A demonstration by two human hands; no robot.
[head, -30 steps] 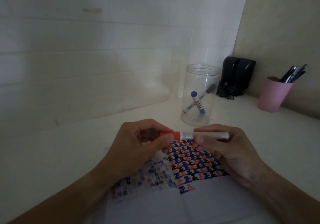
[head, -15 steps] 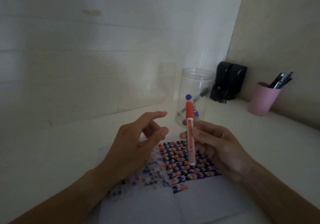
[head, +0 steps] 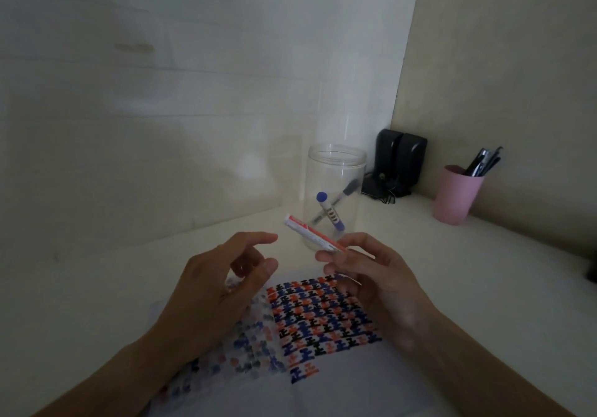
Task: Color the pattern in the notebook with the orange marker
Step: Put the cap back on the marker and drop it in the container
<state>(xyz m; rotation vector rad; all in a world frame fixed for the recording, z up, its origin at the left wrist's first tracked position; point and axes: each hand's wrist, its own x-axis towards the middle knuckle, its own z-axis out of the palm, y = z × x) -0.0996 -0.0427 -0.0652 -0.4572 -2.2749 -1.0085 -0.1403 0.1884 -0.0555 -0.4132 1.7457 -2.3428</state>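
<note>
An open notebook [head: 339,381] lies on the desk in front of me, its right page bearing a pattern [head: 319,316] of orange, blue and black shapes. My right hand [head: 371,284] holds the orange marker [head: 310,234] by one end above the page; the marker slants up and to the left, blurred by motion. My left hand [head: 219,290] hovers over the left page with its fingers apart and nothing in it. Whether the marker's cap is on cannot be told.
A clear plastic jar [head: 334,197] with a blue marker and a black marker stands just behind the hands. Black speakers [head: 400,161] sit in the corner. A pink cup [head: 457,195] of pens is at the right by the wall.
My left hand let go of the marker's orange end and opened. My right hand turned the marker from level, through upright, to a slant pointing up and left.
</note>
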